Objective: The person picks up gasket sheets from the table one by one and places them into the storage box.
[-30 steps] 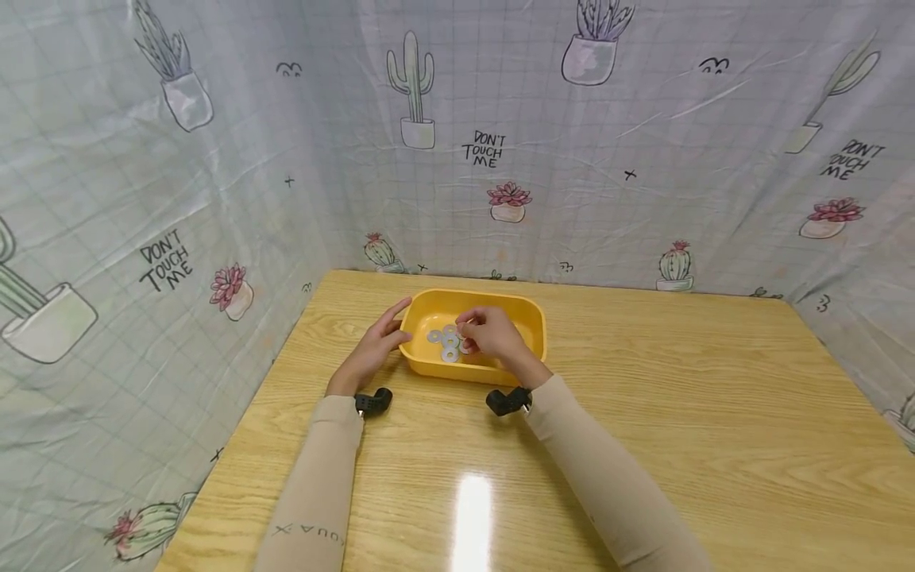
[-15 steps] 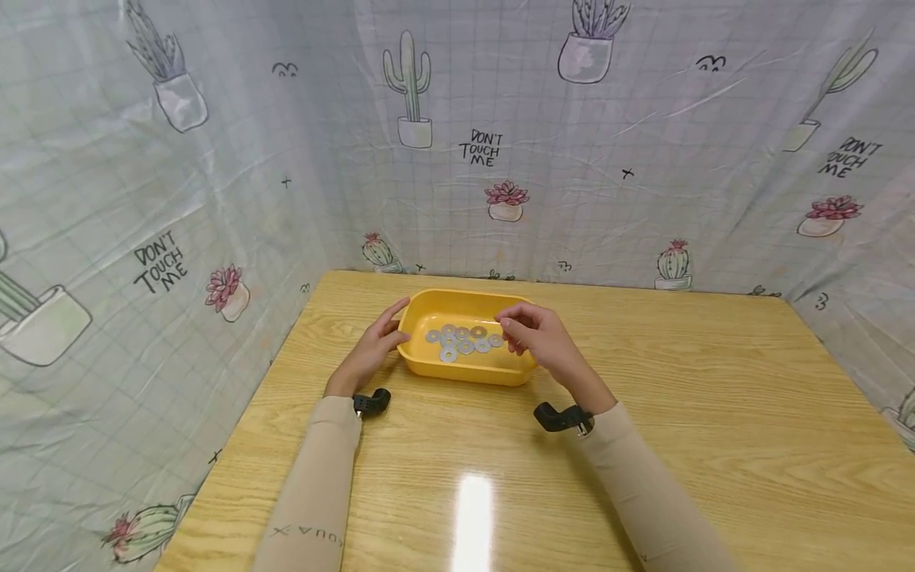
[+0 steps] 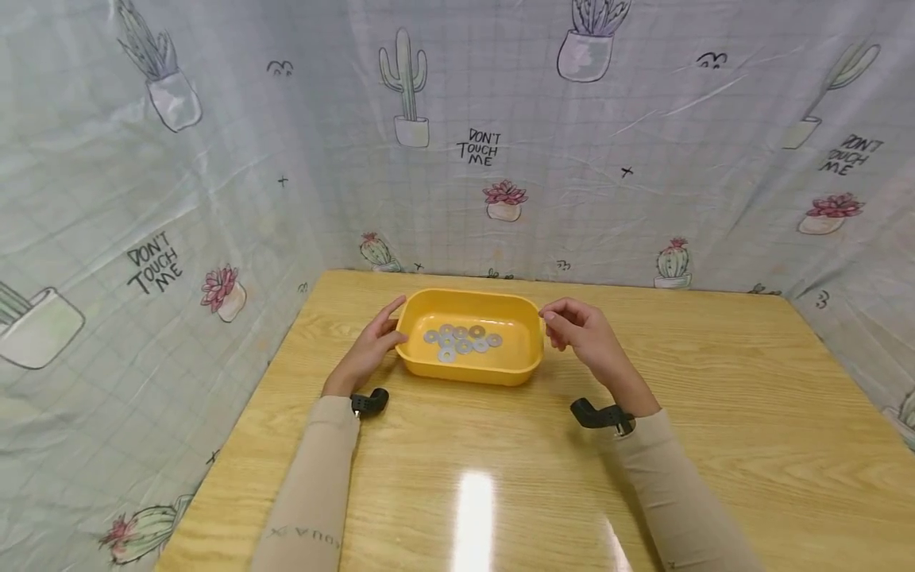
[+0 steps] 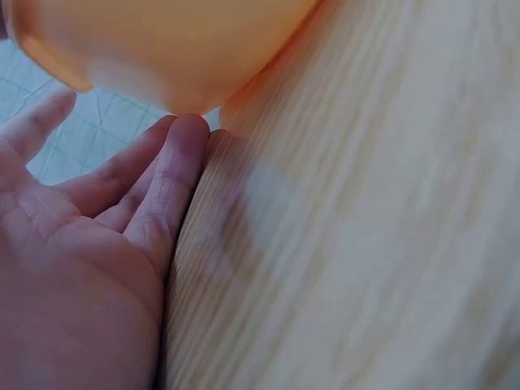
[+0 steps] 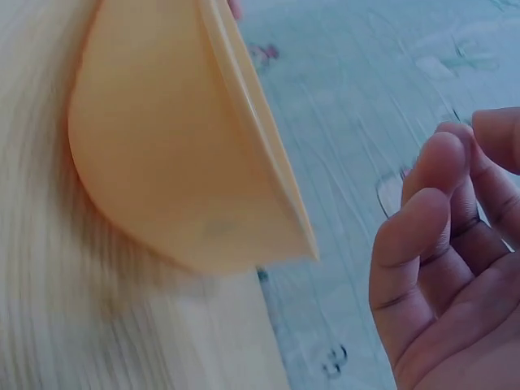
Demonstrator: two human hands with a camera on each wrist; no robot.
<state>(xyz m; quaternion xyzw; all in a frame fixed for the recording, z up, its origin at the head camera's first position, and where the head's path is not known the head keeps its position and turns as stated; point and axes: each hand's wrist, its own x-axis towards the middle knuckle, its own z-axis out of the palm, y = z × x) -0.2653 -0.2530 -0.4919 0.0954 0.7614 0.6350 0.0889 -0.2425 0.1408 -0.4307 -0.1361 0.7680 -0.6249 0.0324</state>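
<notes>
A yellow plastic bin [image 3: 472, 370] stands on the wooden table. Several flat metal washers [image 3: 464, 346] lie inside it, left of its middle, some overlapping; one washer [image 3: 476, 331] looks browner than the rest. At the bin's left end is my left hand [image 3: 366, 352], thumb by the rim and fingers extended. In the left wrist view its fingertips [image 4: 191, 134] meet the bin's outer wall. My right hand [image 3: 589, 340] hovers just outside the right end, fingers loosely bent. Its fingers [image 5: 410, 236] hold nothing visible in the right wrist view, apart from the bin.
The wooden table [image 3: 715, 381] stretches to the right and toward me. A grey-white curtain [image 3: 572, 199] with printed cactus drawings hangs behind and at the left. Black wrist cameras [image 3: 604, 415] sit on both wrists.
My right hand has moved right, from over the washers to outside the bin's right end, uncovering washers it had hidden. My left hand has stayed at the left end.
</notes>
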